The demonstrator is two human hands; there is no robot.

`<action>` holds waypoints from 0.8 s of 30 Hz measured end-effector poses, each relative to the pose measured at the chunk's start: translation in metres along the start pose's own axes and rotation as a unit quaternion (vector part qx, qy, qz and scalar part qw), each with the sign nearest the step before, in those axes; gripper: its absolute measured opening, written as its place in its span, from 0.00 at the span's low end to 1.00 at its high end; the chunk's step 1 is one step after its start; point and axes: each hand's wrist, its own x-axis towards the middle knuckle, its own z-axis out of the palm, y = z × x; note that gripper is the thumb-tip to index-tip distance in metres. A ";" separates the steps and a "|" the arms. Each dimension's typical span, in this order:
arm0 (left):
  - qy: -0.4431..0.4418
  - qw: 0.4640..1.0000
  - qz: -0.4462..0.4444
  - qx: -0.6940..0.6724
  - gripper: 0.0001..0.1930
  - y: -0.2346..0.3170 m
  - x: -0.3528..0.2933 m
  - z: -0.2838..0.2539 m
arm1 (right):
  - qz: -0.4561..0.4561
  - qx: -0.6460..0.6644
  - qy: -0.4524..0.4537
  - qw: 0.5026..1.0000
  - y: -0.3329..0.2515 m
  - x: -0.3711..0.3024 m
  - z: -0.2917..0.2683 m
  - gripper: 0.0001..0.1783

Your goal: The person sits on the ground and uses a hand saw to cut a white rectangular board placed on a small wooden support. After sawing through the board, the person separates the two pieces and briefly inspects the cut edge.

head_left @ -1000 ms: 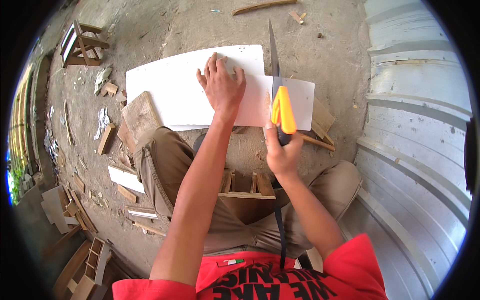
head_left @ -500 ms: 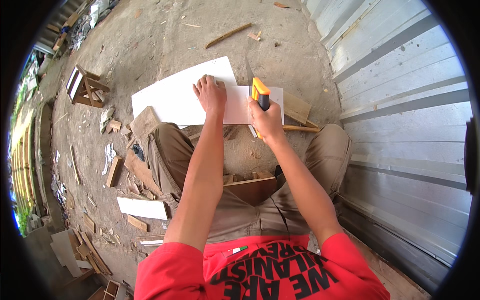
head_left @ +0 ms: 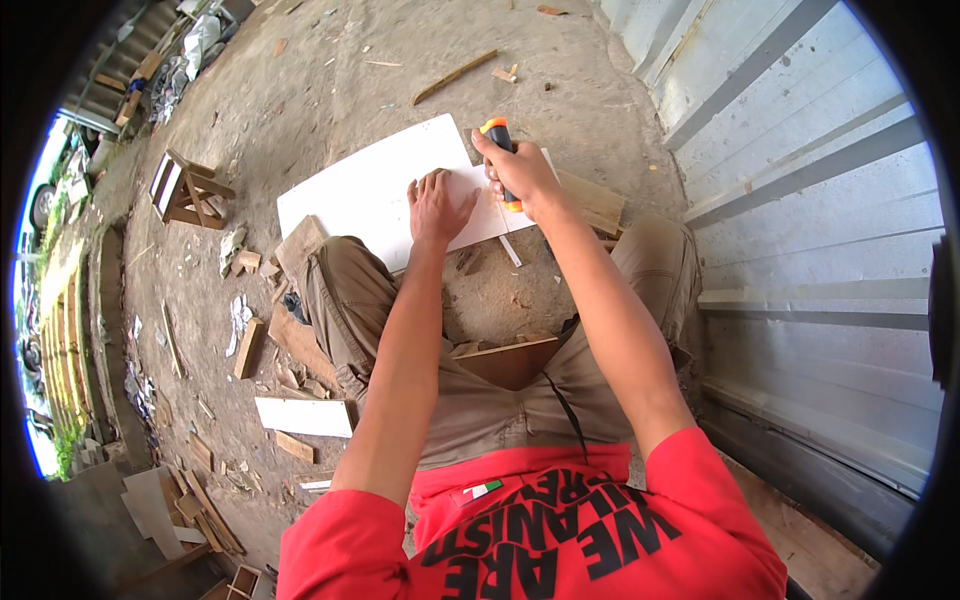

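A white board lies across pieces of wood in front of my knees. My left hand rests flat on it with the fingers stretched out and the thumb apart. To its right, my right hand is wrapped round the black and orange handle of a handsaw. The saw's handle stands steeply over the right part of the board, at a thin cut line that runs to the near edge. Its blade does not show clearly here. A narrow white strip sticks out from the board's near edge below the saw.
Wooden planks lie beneath the board's right end. A small wooden stool stands at the left. Offcuts and a white-faced piece litter the ground by my left leg. A corrugated metal wall runs along the right.
My right hand and the saw handle have moved up and away from me, and the handle has tipped more upright. My left hand stays on the board, its thumb now spread out.
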 end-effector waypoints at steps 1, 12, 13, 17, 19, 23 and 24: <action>-0.001 1.000 -0.007 0.003 0.31 0.001 -0.001 -0.003 | -0.011 0.007 -0.004 1.000 0.004 -0.004 -0.001 0.22; -0.068 0.990 -0.114 0.054 0.38 -0.001 0.029 -0.042 | -0.292 -0.158 0.049 0.942 0.080 -0.039 -0.003 0.22; -0.075 0.990 -0.110 0.054 0.40 -0.002 0.031 -0.048 | -0.298 -0.156 0.032 0.941 0.075 -0.041 -0.005 0.22; -0.040 0.996 -0.073 0.033 0.40 -0.014 0.024 -0.055 | -0.257 -0.158 -0.007 0.953 0.035 -0.051 0.006 0.19; -0.037 0.996 -0.060 0.049 0.39 0.006 0.022 -0.049 | -0.238 -0.140 0.054 0.960 0.028 -0.078 0.011 0.17; -0.043 0.997 -0.036 0.061 0.38 0.017 0.028 -0.067 | -0.288 -0.120 0.062 0.948 0.072 -0.084 0.000 0.15; -0.061 0.995 -0.048 0.065 0.38 0.005 0.030 -0.076 | -0.288 -0.100 0.039 0.952 0.071 -0.083 0.006 0.14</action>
